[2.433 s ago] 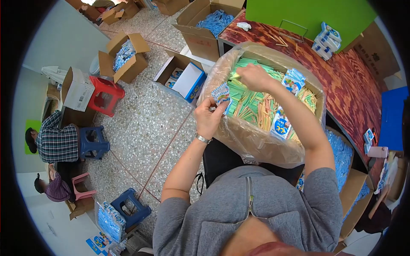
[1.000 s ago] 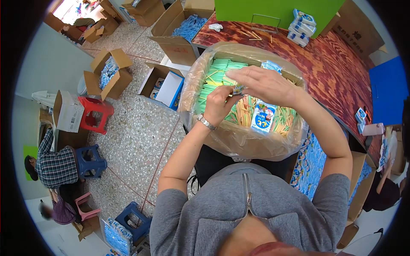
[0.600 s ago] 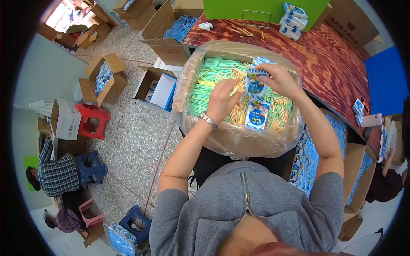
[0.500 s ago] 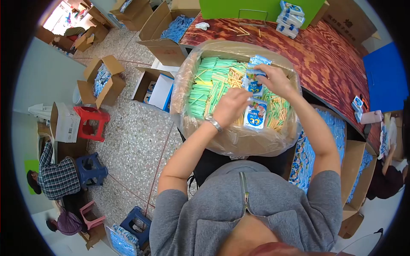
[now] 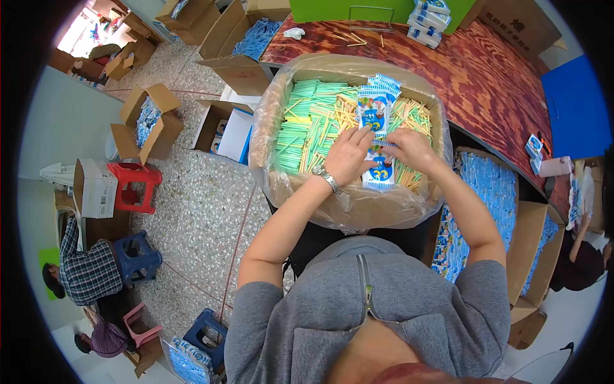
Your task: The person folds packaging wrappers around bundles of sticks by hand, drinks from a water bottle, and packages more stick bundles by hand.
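Note:
A plastic-lined cardboard box (image 5: 348, 208) in front of me is full of thin green and yellow sticks (image 5: 300, 141). On top of them, right of the middle, lies a stack of blue-and-white printed packets (image 5: 373, 110). A lower packet (image 5: 379, 174) overlaps the stack's near end. My left hand (image 5: 347, 155), with a metal-banded watch on the wrist, is at that packet's upper left, its fingers closed on the edge. My right hand (image 5: 410, 149) pinches the upper right edge. The fingers hide the spot where the packets meet.
Behind the box is a red wood-patterned table (image 5: 448, 70) with loose sticks and stacked packs (image 5: 430, 22). Cartons of blue packets (image 5: 480, 198) stand at my right. More cartons (image 5: 148, 125) and a red stool (image 5: 134, 185) are on the left, where people sit (image 5: 89, 272).
My right hand has come down from the upper packets to the lower one. My left hand has shifted slightly and now touches the lower packet's edge. The view has shifted a little.

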Demonstrator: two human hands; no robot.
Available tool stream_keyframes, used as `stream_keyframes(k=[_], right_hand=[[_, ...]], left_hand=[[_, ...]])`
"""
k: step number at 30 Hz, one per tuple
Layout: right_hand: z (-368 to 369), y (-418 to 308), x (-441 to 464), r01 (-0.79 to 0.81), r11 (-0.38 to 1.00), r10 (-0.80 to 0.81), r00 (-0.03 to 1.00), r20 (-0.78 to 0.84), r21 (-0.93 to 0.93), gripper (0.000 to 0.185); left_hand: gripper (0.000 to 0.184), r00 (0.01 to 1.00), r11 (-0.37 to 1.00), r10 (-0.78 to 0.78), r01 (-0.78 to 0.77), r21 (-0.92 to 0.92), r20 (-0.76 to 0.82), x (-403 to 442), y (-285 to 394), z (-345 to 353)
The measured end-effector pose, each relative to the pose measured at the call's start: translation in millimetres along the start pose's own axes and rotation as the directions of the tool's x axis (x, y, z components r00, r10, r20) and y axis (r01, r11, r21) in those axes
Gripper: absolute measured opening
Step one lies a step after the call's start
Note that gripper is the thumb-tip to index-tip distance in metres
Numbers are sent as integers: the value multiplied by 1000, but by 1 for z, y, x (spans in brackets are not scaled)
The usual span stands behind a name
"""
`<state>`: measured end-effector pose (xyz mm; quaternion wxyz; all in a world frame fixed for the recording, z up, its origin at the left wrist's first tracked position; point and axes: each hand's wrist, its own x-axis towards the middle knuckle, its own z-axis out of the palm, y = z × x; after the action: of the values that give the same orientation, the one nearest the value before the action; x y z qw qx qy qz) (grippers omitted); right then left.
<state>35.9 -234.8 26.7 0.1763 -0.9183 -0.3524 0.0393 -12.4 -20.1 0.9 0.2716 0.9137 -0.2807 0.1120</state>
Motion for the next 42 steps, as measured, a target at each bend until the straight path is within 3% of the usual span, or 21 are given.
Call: stream_keyframes(k=[3,7,10,13,16,19,22,25,26,27,29,32,35,42], right_hand=[[-8,-3,-6,69,989,-75,996,-46,-128,20],[-22,-17,-10,87,940,-140,980,-139,-330,26],[-33,-21,-6,143,871,-308,904,-296,-470,35],[-52,-33,5,194,940,-254,947,-198,-281,29],[-50,-50,27,225,966,-183,943,-276,127,16],[-59,-79,49,220,899,-159,969,-187,378,15],[-49,-89,76,140,812,-154,988,-23,567,22],[-27,-99,108,-45,393,-184,975,126,919,23],[-19,-95,125,-26,470,-180,976,124,882,26],[-7,-94,142,58,688,-214,969,127,723,27],[20,-97,168,217,942,-261,953,151,255,28],[43,-117,181,224,962,-162,931,326,-159,25],[45,-134,185,168,965,-81,921,381,-203,21],[63,-122,178,233,949,-183,955,232,-213,21]], left_hand=[[66,991,993,-59,46,-104,-121,-2,6,-10],[63,980,982,-121,95,-163,-158,-9,7,-21],[56,969,970,-133,84,-227,-210,-11,13,-30],[44,954,934,-208,127,-335,-218,-13,17,-31],[24,915,834,-385,291,-468,-118,-19,15,-39],[20,820,582,-568,337,-740,-73,-31,6,-40],[19,769,644,-634,465,-607,-84,-52,6,-70],[19,687,631,-680,371,-681,-256,-75,-10,-70],[18,636,624,-727,456,-634,-258,-83,-8,-79],[18,587,610,-746,415,-676,-313,-90,-13,-79],[18,485,586,-776,322,-743,-403,-103,-27,-75],[17,389,527,-824,258,-810,-412,-111,-36,-83],[19,398,542,-814,254,-801,-424,-110,-37,-87],[18,421,548,-804,250,-798,-419,-103,-38,-89]])
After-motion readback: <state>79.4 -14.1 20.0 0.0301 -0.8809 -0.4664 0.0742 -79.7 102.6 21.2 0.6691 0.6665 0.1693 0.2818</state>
